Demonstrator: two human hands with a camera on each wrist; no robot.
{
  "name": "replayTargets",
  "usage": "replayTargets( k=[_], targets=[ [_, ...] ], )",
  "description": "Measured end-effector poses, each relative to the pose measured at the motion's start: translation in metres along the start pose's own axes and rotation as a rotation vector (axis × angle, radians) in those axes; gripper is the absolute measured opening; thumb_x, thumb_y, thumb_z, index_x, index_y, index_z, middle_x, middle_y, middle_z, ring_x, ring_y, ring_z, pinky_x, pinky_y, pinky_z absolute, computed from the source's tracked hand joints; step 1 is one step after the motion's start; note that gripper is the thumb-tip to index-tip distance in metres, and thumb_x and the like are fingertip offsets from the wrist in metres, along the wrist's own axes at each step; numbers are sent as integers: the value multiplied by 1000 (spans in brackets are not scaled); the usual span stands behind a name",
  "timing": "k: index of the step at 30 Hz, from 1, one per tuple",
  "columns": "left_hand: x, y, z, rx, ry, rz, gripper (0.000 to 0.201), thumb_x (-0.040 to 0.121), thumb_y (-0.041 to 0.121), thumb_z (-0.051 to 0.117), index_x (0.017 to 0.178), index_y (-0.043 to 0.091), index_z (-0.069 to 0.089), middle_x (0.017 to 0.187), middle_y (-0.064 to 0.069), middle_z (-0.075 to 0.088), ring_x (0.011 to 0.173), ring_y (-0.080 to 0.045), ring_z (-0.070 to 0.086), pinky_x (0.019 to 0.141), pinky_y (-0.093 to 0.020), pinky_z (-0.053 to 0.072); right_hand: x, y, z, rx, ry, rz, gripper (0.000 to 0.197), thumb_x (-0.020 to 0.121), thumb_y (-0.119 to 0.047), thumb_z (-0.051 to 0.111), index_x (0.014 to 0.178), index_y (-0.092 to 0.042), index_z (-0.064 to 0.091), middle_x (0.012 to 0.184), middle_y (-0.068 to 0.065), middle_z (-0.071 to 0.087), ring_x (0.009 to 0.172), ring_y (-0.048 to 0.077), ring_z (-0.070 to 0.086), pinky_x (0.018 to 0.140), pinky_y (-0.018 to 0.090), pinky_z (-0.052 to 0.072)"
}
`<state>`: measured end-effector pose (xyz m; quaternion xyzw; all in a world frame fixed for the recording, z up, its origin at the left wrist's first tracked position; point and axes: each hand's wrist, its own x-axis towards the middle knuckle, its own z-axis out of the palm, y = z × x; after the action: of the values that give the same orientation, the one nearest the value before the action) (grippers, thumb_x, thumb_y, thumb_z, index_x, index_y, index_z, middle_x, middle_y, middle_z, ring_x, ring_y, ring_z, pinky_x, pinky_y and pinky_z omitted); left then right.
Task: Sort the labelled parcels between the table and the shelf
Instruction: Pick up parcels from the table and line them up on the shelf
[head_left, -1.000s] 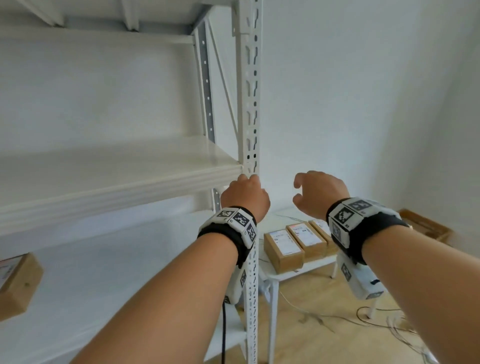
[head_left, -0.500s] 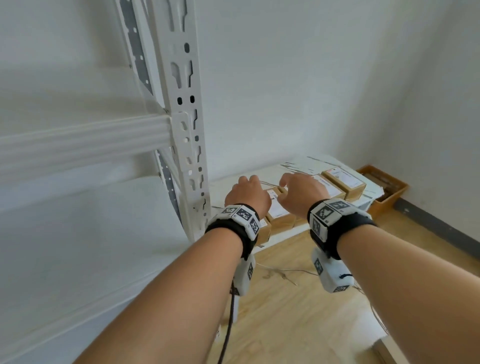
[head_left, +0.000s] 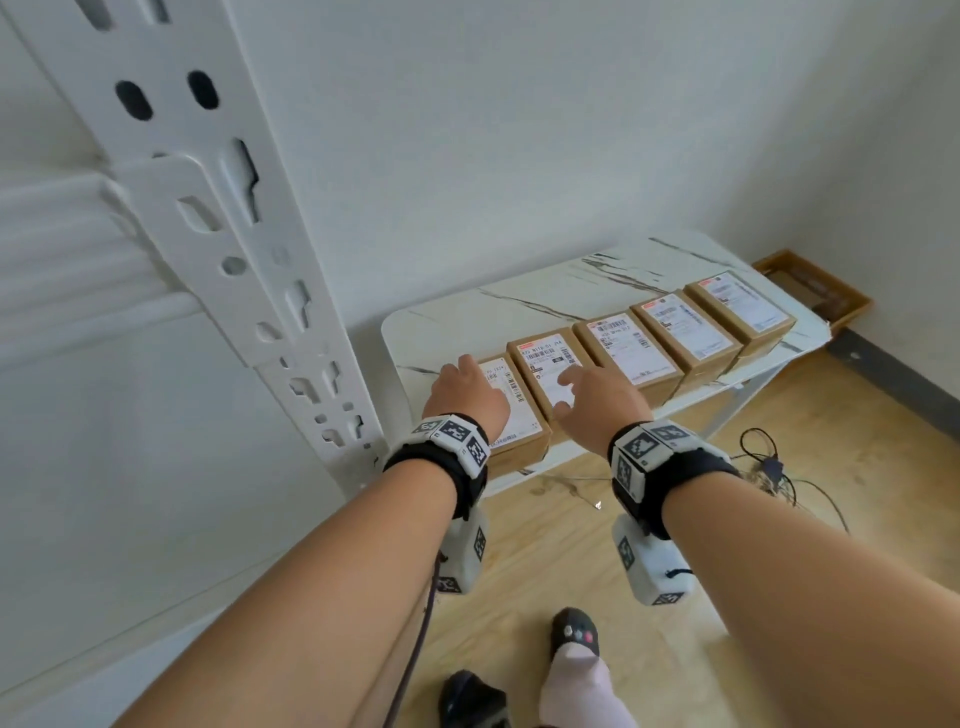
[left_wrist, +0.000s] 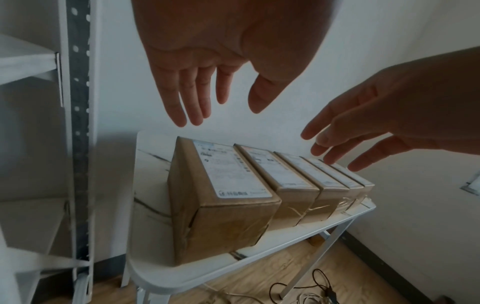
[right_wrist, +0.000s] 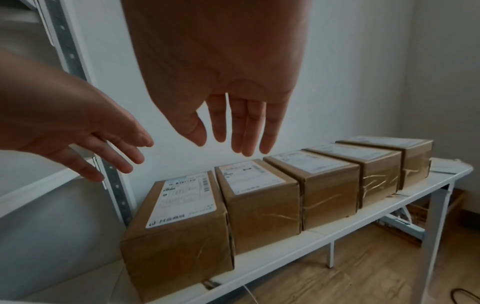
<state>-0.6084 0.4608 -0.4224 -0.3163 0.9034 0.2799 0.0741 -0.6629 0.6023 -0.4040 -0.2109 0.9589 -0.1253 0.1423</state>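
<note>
Five brown cardboard parcels, each with a white printed label on its top face, stood side by side in a row along the front edge of a small white marble-patterned table (head_left: 613, 283). The table stood just beside the white metal shelf (head_left: 218, 218), whose perforated upright rose at the left.

The left hand (head_left: 470, 397) hovered over the first parcel (head_left: 511, 410), at the shelf end of the row. Its fingers (left_wrist: 182, 96) were straight and slightly spread, pointed down toward the parcel, and held nothing; a clear gap showed between fingertips and label in the left wrist view.

The right hand (head_left: 597, 402) hovered over the second parcel (head_left: 545, 364), next to the first. Its fingers (right_wrist: 246, 127) were likewise extended and loosely spread, apart from the parcels below and holding nothing.

The third parcel (head_left: 626, 351), fourth parcel (head_left: 683, 327) and fifth parcel (head_left: 740, 304) stood untouched, running toward the far end of the table. Clear tape wrapped the parcels' front faces.

A brown tray (head_left: 810, 291) lay on the wooden floor beyond the table, by the wall corner. Loose cables (head_left: 769, 467) lay on the floor near the table legs.
</note>
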Motion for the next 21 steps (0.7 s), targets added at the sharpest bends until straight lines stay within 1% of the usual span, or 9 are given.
replayTargets(
  k=[5,8,9,11,13,15,17,19,21],
  targets=[
    [19,-10,11,-42,-23,-113,47,95,21,48,139,8,35,136,-14,44,122,-32,49,98,-41,45,28,0,10,-36,-81,-81,44,94,-24,52,138,-21,51,124,0,64,107,19,62,81,30,52],
    [32,-13,17,-106,-43,-200,53,95,22,51,143,8,32,138,-14,44,124,-33,50,101,-43,45,44,2,14,-25,-123,-114,33,93,-22,53,125,-16,58,112,2,67,97,19,63,76,29,50],
    [35,-14,19,-124,-48,-224,56,94,22,51,144,8,30,139,-14,44,124,-33,50,101,-43,45,49,3,16,-26,-136,-122,31,93,-21,53,122,-14,60,111,3,67,96,19,63,75,28,49],
    [40,-13,24,-149,-67,-261,59,94,22,52,146,8,28,140,-14,43,125,-33,50,102,-42,45,58,6,19,-43,-177,-136,29,94,-22,52,120,-13,60,108,4,67,95,19,62,72,27,47],
    [44,-12,30,-161,-83,-303,59,93,23,53,145,7,29,140,-14,44,124,-33,51,102,-44,46,65,8,22,-52,-231,-136,29,94,-22,52,121,-12,60,107,5,67,91,19,60,68,26,44],
    [47,-12,35,-186,-88,-345,57,92,23,54,142,7,32,137,-14,48,122,-33,53,101,-45,47,72,10,25,-36,-283,-145,29,94,-21,52,119,-10,62,107,7,68,91,21,63,67,27,47],
    [50,-14,40,-227,-84,-378,54,92,21,54,140,6,34,136,-14,51,120,-33,55,99,-44,49,81,11,30,-14,-312,-167,30,92,-20,53,118,-9,64,102,8,70,91,23,66,65,28,49],
    [53,-16,43,-255,-85,-405,52,92,21,54,137,6,36,135,-13,53,118,-32,57,97,-44,50,88,11,36,-14,-321,-195,29,92,-21,53,116,-10,64,93,4,68,84,21,64,57,24,44],
    [56,-17,44,-278,-94,-441,49,92,22,53,137,7,37,135,-12,54,118,-32,57,96,-43,51,94,10,41,-4,-319,-209,27,93,-21,53,116,-12,63,87,0,63,80,18,60,55,23,40]
  ],
)
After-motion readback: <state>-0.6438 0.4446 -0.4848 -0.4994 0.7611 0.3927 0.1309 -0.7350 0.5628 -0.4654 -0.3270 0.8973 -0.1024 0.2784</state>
